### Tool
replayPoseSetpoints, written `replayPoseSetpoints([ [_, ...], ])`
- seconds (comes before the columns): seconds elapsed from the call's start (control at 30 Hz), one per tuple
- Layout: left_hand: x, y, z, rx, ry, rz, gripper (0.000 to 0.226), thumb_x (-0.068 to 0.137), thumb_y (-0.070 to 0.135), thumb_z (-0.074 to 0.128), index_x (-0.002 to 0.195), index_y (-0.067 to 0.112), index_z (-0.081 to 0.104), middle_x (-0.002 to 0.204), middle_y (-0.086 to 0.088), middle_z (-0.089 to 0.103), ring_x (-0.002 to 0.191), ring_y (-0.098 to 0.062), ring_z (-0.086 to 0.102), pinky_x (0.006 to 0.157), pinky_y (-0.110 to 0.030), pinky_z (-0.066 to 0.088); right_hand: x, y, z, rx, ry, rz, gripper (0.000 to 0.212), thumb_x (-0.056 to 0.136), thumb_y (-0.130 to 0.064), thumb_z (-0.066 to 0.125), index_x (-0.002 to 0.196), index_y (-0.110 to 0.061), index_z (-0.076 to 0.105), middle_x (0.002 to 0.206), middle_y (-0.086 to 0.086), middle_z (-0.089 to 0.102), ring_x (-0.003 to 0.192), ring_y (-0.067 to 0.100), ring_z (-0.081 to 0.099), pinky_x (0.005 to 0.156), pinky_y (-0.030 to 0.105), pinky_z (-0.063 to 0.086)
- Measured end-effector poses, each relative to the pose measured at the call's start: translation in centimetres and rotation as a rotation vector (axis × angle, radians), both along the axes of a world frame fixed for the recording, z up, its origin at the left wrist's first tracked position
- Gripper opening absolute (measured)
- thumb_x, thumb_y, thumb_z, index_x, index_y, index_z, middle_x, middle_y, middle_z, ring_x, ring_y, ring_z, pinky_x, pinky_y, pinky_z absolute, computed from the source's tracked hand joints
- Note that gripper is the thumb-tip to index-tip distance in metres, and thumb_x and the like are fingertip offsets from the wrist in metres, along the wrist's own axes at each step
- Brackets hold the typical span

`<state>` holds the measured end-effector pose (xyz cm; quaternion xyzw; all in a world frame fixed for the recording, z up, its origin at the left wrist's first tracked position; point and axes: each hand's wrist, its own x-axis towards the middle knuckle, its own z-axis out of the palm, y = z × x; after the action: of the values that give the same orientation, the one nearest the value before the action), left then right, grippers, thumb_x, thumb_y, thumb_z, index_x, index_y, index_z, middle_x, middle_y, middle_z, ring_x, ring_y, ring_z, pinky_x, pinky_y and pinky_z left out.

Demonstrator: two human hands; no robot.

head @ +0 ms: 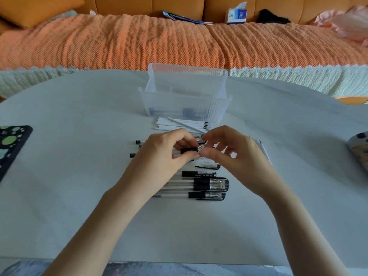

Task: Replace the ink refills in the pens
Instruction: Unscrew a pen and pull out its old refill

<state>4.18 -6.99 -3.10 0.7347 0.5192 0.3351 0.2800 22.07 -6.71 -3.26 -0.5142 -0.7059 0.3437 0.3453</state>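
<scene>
Head view: translucent bin (pixel 219 105) holds bluish items (pixel 188 112), refills (pixel 179 124) beside.

My bare forearms reach in from the near side and converge. My left hand (pixel 165 151) curls round a pen (pixel 188 150), thumb on its near side. My right hand (pixel 233 150) pinches the pen's right end between thumb and forefinger, other fingers loosely curled.

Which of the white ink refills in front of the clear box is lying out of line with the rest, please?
The topmost refill: it runs diagonally across the stack, while the others lie parallel, side by side.
</scene>
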Motion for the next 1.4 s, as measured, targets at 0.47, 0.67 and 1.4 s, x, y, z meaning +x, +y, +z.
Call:
replayPoseSetpoints([
  [0.47,0.1,-0.1,0.1,-0.005,-0.013,0.001,0.012,0.075,0.025,0.075,0.084,0.024,0.068,0.079,0.017,0.068,0.081,0.007,0.062,0.075,-0.009,0.044,-0.1,-0.2,-0.2,-0.017,-0.031,0.003,0.016,0.089,-0.027,0.059,0.075,-0.020,0.065,0.066,-0.013,0.064,0.056,0.005,0.052,0.053,0.017,0.039],
  [0.67,0.0,0.0,0.0,0.004,-0.015,0.000,0.012,0.075,0.027,0.074,0.085,0.023,0.068,0.080,0.016,0.070,0.081,0.005,0.063,0.077,-0.014,0.046,-0.2,-0.2,0.2,-0.018,0.007,-0.019,0.014,0.081,-0.040,0.064,0.085,-0.026,0.065,0.074,-0.011,0.066,0.059,0.006,0.054,0.056,0.016,0.043],
  [1.4,-1.3,0.0,0.6,-0.007,0.132,0.101,0.012,0.077,0.037,0.071,0.088,0.039,0.069,0.072,0.029,0.059,0.085,0.011,0.055,0.072,-0.011,0.042,2.0,0.0,-1.2,-0.055,-0.401,-0.023,0.008,0.076,-0.033,0.073,0.076,-0.030,0.065,0.077,-0.017,0.057,0.068,0.008,0.051,0.065,0.022,0.042],
])
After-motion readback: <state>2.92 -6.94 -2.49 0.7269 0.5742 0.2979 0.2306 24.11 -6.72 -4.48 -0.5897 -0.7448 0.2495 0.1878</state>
